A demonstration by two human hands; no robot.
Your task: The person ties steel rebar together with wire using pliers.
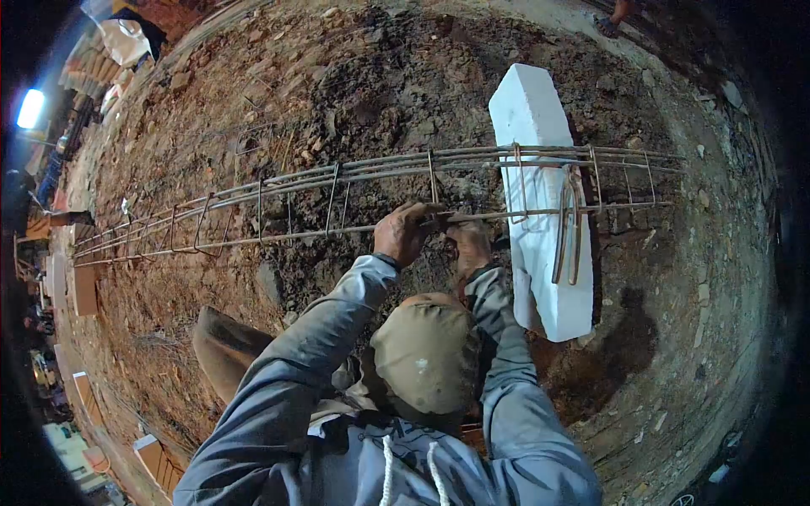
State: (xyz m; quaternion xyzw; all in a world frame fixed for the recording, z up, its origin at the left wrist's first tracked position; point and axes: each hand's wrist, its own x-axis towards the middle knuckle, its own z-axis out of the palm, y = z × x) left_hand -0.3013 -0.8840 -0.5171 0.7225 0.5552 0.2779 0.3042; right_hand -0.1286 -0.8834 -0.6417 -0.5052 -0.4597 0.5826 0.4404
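A long rebar cage with rectangular stirrups stretches across the view. My left hand is closed around its lower bar, beside a stirrup. Just right of it, my right hand has its fingers curled at the same bar; its fingertips are partly hidden, and whatever they pinch does not show. A white block lies crosswise beneath the cage's right part. Over that block hangs a rusty tool with two long legs, resembling pincers, against the cage bars.
Rough soil with stones surrounds the cage. My bent knee is between my forearms. Orange-brown blocks stand at the left edge, near a bright lamp. Another person's foot appears at the top right.
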